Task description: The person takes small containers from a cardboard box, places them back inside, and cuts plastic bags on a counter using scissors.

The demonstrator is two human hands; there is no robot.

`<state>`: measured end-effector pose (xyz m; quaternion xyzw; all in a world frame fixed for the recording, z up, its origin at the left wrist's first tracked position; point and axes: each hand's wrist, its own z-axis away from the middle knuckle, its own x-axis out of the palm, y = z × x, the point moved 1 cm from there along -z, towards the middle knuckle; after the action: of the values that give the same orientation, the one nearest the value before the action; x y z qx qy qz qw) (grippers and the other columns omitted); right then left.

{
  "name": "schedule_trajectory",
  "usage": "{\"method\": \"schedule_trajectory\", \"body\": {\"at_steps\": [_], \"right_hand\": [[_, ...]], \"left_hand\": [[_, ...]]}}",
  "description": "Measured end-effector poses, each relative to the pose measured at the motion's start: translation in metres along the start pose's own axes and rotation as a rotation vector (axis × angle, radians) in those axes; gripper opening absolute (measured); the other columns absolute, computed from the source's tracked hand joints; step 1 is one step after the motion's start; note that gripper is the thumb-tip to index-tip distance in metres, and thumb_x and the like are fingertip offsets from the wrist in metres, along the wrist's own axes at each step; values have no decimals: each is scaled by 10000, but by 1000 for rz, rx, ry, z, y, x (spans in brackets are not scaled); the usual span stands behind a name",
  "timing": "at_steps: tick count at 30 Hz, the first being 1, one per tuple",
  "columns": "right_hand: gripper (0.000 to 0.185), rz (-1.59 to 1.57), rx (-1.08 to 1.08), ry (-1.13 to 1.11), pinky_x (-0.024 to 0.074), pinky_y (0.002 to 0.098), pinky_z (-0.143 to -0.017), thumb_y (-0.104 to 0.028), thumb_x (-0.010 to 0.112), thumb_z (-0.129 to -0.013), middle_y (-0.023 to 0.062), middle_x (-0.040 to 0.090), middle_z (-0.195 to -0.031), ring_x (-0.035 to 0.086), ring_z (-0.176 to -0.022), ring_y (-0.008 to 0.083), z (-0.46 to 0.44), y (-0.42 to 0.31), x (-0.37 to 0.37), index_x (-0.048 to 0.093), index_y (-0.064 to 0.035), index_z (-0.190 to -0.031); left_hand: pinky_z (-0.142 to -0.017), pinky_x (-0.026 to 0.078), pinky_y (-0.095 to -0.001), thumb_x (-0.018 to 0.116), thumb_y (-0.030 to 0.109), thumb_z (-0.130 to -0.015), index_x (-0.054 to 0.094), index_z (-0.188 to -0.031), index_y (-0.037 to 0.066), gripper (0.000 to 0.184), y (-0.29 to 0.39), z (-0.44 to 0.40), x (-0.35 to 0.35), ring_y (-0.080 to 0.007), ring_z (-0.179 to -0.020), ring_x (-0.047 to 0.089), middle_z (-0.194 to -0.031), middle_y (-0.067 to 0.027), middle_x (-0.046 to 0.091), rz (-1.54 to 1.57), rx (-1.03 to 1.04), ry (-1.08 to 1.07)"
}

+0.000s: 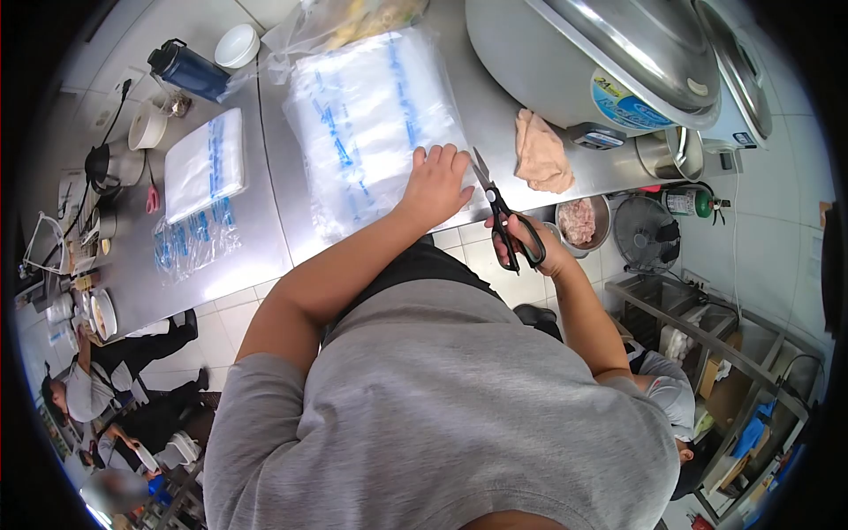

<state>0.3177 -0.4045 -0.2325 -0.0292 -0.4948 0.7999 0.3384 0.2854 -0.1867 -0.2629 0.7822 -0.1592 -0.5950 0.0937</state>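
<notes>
1. The left hand [437, 187] lies palm down on the bags [367, 97], at their right side, close to the table's near edge. Its fingers are bent and side by side, the thumb apart; we cannot tell whether it pinches any plastic.
2. The right hand [539, 247] is clamped on the black scissors [496, 208], fingers in the handles. We see it just off the table's near edge, the blades slightly parted and pointing in over the table [495, 110], just beside the left hand.
3. The bags, flat and printed blue, reach from the near edge well towards the far edge.
4. Right of them, we find a crumpled cloth [542, 152] near the near edge, then the cooker [521, 66] and a metal pot [671, 157] towards the right end.
5. Left of a seam, we see a second stack [205, 163], with a clear wrapper [196, 240] between it and the near edge.
6. Along the far edge we see a blue bottle [193, 72] and a white bowl [237, 46].
</notes>
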Motion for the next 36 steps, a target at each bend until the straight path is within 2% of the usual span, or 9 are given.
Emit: {"method": "schedule_trajectory", "body": {"at_steps": [8, 14, 17, 20, 23, 27, 28, 32, 36], "right_hand": [[661, -22, -45, -16, 416, 237, -540, -644, 500, -893, 24, 544, -715, 536, -591, 117, 6, -7, 6, 560, -35, -1141], [637, 0, 28, 70, 423, 233, -514, -620, 497, -908, 17, 543, -685, 543, -559, 114, -6, -6, -6, 569, -25, -1123], [638, 2, 53, 37, 429, 237, -515, -616, 493, -912, 17, 545, -681, 547, -559, 113, -11, -4, -14, 571, -19, -1122], [555, 25, 71, 54, 402, 224, -485, -523, 577, -908, 2, 531, -656, 512, -523, 94, -9, -7, -19, 568, -9, -1117], [480, 132, 68, 69, 383, 208, -464, -439, 622, -906, -13, 516, -628, 488, -490, 78, -2, -11, -23, 568, -6, -1107], [409, 174, 66, 81, 379, 199, -452, -374, 645, -901, -30, 505, -592, 480, -464, 66, 11, -13, -16, 583, -10, -1076], [413, 103, 72, 96, 375, 205, -449, -385, 695, -863, -37, 504, -588, 486, -471, 63, 14, -10, -14, 610, -26, -1048], [348, 4, 36, 72, 373, 208, -452, -316, 651, -905, -25, 511, -592, 481, -470, 69, 20, -3, -2, 593, -14, -1068], [339, -123, 21, 97, 383, 212, -464, -308, 610, -934, -11, 505, -607, 486, -485, 84, 24, 6, 9, 579, -2, -1076]], "left_hand": [[-904, 319, -460, 743, 245, -714, 552, -1067, 98, 427, 2, -13, -7, -254, -1003, 513, -1041, -72, 519, 4, -25, 76], [-866, 341, -451, 625, 104, -738, 619, -853, 84, 117, -6, -11, 1, -242, -909, 542, -870, -62, 581, -70, 24, 87], [-848, 348, -445, 615, 105, -753, 611, -797, 86, 48, -10, -6, 7, -240, -878, 545, -820, -56, 582, -67, 62, 111], [-840, 349, -438, 613, 112, -766, 605, -789, 90, 32, -11, -4, 5, -236, -867, 544, -820, -54, 582, -31, 88, 134], [-858, 345, -433, 633, 156, -783, 617, -832, 88, 86, -13, -2, 0, -237, -896, 546, -847, -61, 583, 3, 58, 100], [-893, 331, -434, 705, 215, -748, 588, -1011, 89, 315, -10, 0, -13, -247, -984, 524, -972, -68, 557, 98, -11, 92], [-900, 328, -437, 723, 224, -733, 571, -1053, 88, 379, -8, 0, -17, -251, -1003, 515, -1006, -71, 544, 115, -25, 91], [-909, 323, -448, 763, 218, -682, 522, -1130, 88, 525, -3, 1, -12, -260, -1024, 489, -1079, -82, 499, 128, 4, 150], [-912, 325, -449, 739, 168, -671, 528, -1129, 84, 511, 0, 0, -7, -258, -1013, 492, -1073, -90, 497, 87, 53, 176]]}}
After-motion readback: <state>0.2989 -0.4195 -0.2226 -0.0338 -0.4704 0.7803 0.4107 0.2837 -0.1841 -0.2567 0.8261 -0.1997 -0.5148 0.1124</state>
